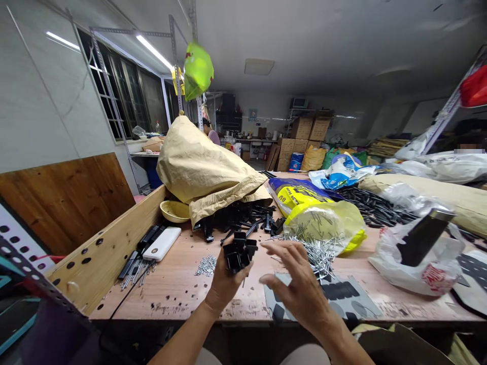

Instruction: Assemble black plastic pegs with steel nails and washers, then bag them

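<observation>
The left hand holds black parts beside the spread right hand.

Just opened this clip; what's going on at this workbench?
A person's left hand grips a cluster of black plastic parts above the workbench. The right hand is open beside it, apparently holding nothing. Beyond them, black pieces lie at the mouth of a tan sack, and thin metal rods spill from a yellow-and-blue bag. Small metal nuts or washers lie to the left.
</observation>
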The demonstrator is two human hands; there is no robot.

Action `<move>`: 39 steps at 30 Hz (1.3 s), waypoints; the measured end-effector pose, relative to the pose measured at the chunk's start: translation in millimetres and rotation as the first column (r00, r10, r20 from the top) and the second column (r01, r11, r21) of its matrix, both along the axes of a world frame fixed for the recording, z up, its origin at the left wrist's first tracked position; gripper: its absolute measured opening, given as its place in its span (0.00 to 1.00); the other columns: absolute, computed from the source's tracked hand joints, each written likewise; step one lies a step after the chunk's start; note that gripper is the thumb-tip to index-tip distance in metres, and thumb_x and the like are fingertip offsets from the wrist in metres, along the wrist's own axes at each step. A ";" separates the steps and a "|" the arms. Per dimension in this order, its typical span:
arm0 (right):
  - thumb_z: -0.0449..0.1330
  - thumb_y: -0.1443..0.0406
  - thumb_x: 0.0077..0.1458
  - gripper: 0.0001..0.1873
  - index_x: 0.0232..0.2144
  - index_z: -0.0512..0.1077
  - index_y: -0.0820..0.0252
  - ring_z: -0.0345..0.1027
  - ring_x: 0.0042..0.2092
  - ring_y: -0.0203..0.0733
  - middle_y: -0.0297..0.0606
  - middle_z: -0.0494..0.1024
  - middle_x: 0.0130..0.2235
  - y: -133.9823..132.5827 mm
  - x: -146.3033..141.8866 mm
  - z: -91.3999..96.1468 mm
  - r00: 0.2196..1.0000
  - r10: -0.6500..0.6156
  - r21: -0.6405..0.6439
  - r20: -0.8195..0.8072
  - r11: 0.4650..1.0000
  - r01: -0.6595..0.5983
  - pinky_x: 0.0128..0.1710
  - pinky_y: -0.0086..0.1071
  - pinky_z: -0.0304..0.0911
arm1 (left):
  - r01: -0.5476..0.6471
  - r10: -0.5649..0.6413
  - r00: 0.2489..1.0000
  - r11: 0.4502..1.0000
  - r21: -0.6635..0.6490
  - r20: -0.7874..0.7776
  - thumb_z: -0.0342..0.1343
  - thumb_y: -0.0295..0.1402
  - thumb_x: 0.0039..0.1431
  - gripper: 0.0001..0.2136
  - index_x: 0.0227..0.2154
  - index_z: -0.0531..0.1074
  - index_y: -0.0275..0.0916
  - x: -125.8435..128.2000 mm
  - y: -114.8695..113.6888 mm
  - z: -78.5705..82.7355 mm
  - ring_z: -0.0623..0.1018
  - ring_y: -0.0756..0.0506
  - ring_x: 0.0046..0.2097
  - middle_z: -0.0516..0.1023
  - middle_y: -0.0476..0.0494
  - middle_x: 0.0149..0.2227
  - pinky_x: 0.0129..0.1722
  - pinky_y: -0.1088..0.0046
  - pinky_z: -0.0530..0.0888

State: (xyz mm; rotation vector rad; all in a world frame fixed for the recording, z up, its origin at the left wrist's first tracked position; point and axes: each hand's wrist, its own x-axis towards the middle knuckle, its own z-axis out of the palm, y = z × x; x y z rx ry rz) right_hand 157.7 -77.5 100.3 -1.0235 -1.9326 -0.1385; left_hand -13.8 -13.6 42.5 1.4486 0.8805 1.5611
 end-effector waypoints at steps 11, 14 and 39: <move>0.54 0.53 0.61 0.20 0.48 0.72 0.58 0.72 0.46 0.47 0.44 0.76 0.46 37.6 11.0 -137.5 0.805 -0.218 -0.378 -0.551 0.926 -0.007 0.46 0.41 0.70 | 0.009 0.024 0.967 0.992 0.126 -0.255 0.60 0.23 0.43 0.29 0.53 0.66 0.40 7.4 56.8 3.2 0.76 0.44 0.42 0.77 0.45 0.42 0.47 0.67 0.71; 0.53 0.52 0.61 0.22 0.52 0.69 0.57 0.71 0.50 0.48 0.45 0.75 0.49 48.3 9.8 -155.5 0.723 -0.229 -0.396 -0.652 0.916 -0.068 0.48 0.42 0.70 | 0.177 -0.063 0.873 0.965 0.195 -0.483 0.56 0.22 0.46 0.29 0.54 0.66 0.43 17.3 65.5 -14.0 0.76 0.41 0.46 0.78 0.43 0.46 0.50 0.64 0.70; 0.54 0.49 0.58 0.26 0.53 0.67 0.56 0.66 0.56 0.48 0.42 0.72 0.54 57.6 18.3 -181.0 0.495 -0.334 -0.443 -0.802 0.889 -0.119 0.55 0.42 0.61 | 0.266 -0.282 0.199 0.937 -0.225 -0.939 0.70 0.44 0.31 0.60 0.67 0.42 0.41 52.9 83.0 -40.8 0.59 0.27 0.63 0.63 0.30 0.62 0.62 0.39 0.42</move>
